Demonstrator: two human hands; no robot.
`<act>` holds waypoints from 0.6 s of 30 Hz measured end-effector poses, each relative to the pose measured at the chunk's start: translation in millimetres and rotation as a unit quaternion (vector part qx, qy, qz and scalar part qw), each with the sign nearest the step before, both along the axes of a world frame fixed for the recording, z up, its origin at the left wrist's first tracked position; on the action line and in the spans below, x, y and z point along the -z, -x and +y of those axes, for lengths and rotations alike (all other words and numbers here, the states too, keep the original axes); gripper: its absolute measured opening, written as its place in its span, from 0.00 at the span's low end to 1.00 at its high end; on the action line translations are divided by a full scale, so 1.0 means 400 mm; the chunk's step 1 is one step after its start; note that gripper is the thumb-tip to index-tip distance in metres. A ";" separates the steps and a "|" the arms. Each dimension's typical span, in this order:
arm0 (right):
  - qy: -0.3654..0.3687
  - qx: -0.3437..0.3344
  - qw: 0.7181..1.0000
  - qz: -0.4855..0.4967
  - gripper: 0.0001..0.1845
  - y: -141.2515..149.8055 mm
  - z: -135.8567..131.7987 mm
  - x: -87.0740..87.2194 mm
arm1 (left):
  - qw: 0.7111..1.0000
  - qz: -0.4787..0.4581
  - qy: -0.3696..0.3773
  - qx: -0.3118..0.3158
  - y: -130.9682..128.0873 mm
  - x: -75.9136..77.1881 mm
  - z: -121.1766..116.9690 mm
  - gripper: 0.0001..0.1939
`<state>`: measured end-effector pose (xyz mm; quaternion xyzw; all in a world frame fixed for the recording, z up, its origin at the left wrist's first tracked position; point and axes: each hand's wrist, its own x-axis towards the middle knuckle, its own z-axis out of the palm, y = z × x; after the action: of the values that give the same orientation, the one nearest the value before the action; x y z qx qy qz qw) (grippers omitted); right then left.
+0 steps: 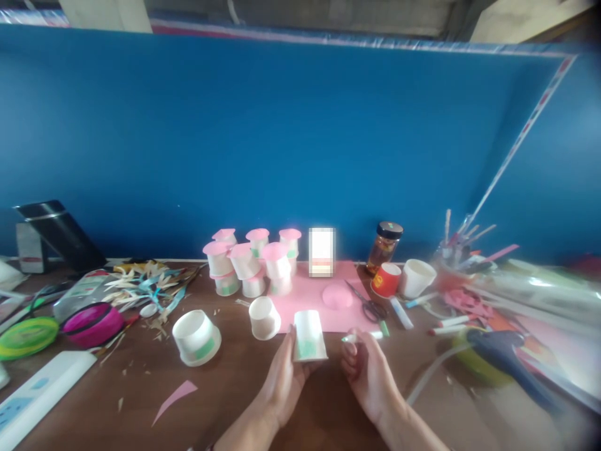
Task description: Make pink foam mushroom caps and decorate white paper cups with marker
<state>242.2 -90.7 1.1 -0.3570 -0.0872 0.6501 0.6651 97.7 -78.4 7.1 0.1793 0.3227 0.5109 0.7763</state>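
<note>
My left hand (285,373) is closed round a white paper cup (308,326), held upside down with a green-coloured patch on its side near the rim. Between the fingers of my right hand (369,369) is a white marker (374,335) with a green end, its tip pointing left toward the cup. A small gap separates the marker tip from the cup. Just behind lies a pink paper sheet (300,308) bearing a pink paper circle (337,296) and scissors (373,308). Two more white cups, one plain (263,317) and one green-patched (195,335), stand upside down to the left.
Stacked cups with pink paper tops (244,260) stand at the back. Right of them are a dark-lidded jar (385,247), a red cup (385,280) and a blue glue gun (511,360). Leftward lie paper strips (154,288), a pink scrap (176,398) and a power strip (44,401).
</note>
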 end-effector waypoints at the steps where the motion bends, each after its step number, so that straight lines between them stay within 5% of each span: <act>1: -0.001 -0.001 1.000 -0.001 0.15 0.000 0.000 -0.001 | 1.000 -0.001 0.002 0.001 0.000 0.002 0.001 0.23; 18: -0.002 -0.012 1.000 0.009 0.14 -0.007 0.008 0.003 | 1.000 -0.001 0.003 0.011 0.003 0.002 0.002 0.19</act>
<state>244.9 -87.4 -0.2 -0.3493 -0.0869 0.6610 0.6584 96.6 -77.7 6.2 0.1803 0.3217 0.5012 0.7828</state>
